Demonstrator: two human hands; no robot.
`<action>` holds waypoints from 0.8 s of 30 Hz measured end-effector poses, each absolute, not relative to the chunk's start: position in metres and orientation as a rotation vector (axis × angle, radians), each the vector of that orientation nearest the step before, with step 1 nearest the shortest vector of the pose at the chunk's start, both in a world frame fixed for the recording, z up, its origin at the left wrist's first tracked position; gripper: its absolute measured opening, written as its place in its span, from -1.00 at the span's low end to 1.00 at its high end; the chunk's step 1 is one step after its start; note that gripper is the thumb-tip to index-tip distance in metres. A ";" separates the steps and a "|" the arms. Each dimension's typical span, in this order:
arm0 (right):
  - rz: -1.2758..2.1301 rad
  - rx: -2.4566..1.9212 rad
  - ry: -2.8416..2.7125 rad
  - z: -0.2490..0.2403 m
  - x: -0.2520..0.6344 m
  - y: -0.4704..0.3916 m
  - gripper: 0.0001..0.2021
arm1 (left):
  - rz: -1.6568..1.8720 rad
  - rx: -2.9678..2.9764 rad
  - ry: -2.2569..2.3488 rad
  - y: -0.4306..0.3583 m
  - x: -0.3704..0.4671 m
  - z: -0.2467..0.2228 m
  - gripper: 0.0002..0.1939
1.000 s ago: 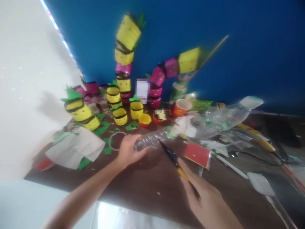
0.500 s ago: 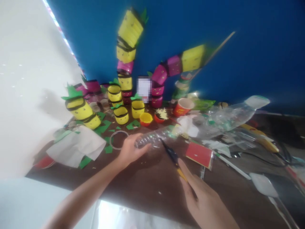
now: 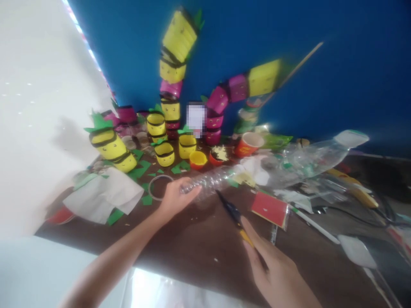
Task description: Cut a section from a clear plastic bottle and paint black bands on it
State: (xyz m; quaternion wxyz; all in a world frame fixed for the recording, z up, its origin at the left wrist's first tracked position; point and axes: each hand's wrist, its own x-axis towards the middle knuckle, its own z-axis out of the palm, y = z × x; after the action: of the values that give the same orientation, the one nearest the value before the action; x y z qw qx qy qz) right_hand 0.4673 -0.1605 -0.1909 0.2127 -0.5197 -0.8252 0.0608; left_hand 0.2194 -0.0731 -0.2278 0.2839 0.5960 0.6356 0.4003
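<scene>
My left hand point(image 3: 175, 199) grips the base end of a clear plastic bottle point(image 3: 215, 179) that lies on its side on the dark brown table point(image 3: 199, 244). My right hand point(image 3: 276, 269) holds a black and yellow cutter point(image 3: 233, 212). The cutter's tip points up and left, close to the bottle's side. A thin clear ring point(image 3: 156, 187) lies just left of my left hand.
Yellow and pink decorated cups point(image 3: 164, 153) stand and stack against the blue wall, with green paper scraps around them. White paper point(image 3: 105, 196) lies at the left. A red card point(image 3: 270, 209), a second clear bottle point(image 3: 314, 156), an orange cup point(image 3: 248, 144) and clutter fill the right side.
The view has shifted slightly. My left hand has slid a little along the bottle's end. My right hand keeps the cutter near the bottle.
</scene>
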 end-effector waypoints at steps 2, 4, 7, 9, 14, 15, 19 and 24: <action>0.165 -1.445 -2.277 -0.193 0.468 -0.161 -0.58 | 1.064 1.597 1.685 -0.072 0.218 -0.229 -0.64; 0.164 -1.450 -2.268 -0.195 0.469 -0.161 -0.57 | 1.073 1.611 1.677 -0.071 0.217 -0.231 -0.63; 0.156 -1.439 -2.265 -0.195 0.469 -0.159 -0.57 | 1.144 1.681 1.693 -0.069 0.214 -0.233 -0.60; 0.151 -1.415 -2.266 -0.194 0.470 -0.158 -0.58 | 1.167 1.725 1.695 -0.069 0.212 -0.233 -0.54; 0.162 -1.392 -2.256 -0.188 0.472 -0.156 -0.57 | 1.067 1.723 1.650 -0.070 0.211 -0.232 -0.54; 0.164 -1.395 -2.251 -0.188 0.472 -0.156 -0.57 | 1.059 1.730 1.647 -0.070 0.212 -0.231 -0.56; 0.137 -1.401 -2.243 -0.188 0.471 -0.154 -0.57 | 1.160 1.886 1.645 -0.071 0.213 -0.231 -0.60; 0.114 -1.412 -2.259 -0.190 0.470 -0.149 -0.56 | 1.098 2.136 1.479 -0.077 0.210 -0.231 -0.37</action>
State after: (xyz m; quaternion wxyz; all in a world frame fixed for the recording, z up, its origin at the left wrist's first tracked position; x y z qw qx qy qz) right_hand 0.4700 -0.1486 -0.1896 0.2356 -0.5147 -0.8233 0.0414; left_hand 0.2101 -0.0768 -0.2311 0.1598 0.7475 0.5176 0.3844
